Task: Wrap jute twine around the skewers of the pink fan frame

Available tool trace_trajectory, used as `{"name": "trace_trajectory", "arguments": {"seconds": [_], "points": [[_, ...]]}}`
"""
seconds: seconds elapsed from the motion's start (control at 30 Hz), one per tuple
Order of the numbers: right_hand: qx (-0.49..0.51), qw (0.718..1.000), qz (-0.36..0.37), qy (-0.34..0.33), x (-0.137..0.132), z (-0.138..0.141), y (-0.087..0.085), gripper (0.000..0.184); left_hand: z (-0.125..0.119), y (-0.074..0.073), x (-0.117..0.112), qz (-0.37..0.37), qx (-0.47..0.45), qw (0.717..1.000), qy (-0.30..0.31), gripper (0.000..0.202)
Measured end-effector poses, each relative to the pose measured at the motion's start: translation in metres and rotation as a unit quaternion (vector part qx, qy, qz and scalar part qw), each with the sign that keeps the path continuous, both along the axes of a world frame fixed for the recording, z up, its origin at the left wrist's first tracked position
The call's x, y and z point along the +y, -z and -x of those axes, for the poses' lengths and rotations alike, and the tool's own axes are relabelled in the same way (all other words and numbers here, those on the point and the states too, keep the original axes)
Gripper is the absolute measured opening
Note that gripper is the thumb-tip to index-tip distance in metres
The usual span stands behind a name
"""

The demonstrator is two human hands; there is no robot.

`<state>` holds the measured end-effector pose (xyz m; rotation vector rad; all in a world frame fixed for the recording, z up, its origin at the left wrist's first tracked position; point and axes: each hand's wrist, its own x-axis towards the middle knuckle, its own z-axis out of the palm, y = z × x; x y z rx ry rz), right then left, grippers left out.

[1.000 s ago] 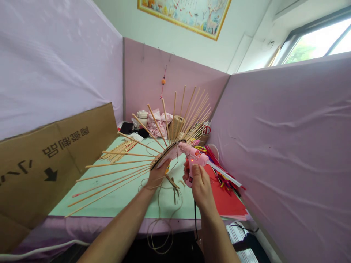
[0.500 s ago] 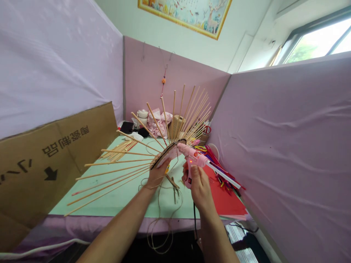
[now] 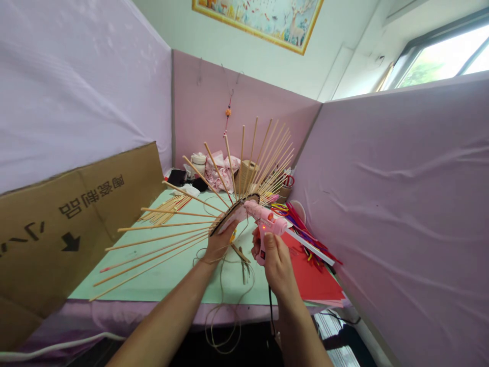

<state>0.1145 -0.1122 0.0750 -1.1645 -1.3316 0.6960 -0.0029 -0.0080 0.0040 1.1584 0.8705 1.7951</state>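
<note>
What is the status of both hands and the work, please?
Left hand gripping dark-edged curved base with radiating pale wooden sticks. Right hand holding pink plastic glue gun, nozzle near base, contact unclear. Looped tan twine hangs below left hand, maybe obstructing.

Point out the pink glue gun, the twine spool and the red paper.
Pink glue gun [image 3: 263, 216], head view: its body.
Twine spool [image 3: 243, 177], head view: its wound side.
Red paper [image 3: 317, 279], head view: its bare surface.
</note>
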Motion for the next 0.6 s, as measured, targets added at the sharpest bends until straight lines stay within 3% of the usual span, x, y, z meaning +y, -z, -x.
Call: {"name": "trace_trajectory", "arguments": {"seconds": [0.6], "points": [[-0.017,1.0,0.002,0.003,-0.0003,-0.0001,0.0015,0.06,0.0007,-0.0015,-0.0004,0.006,0.001,1.0,-0.001,0.039]]}}
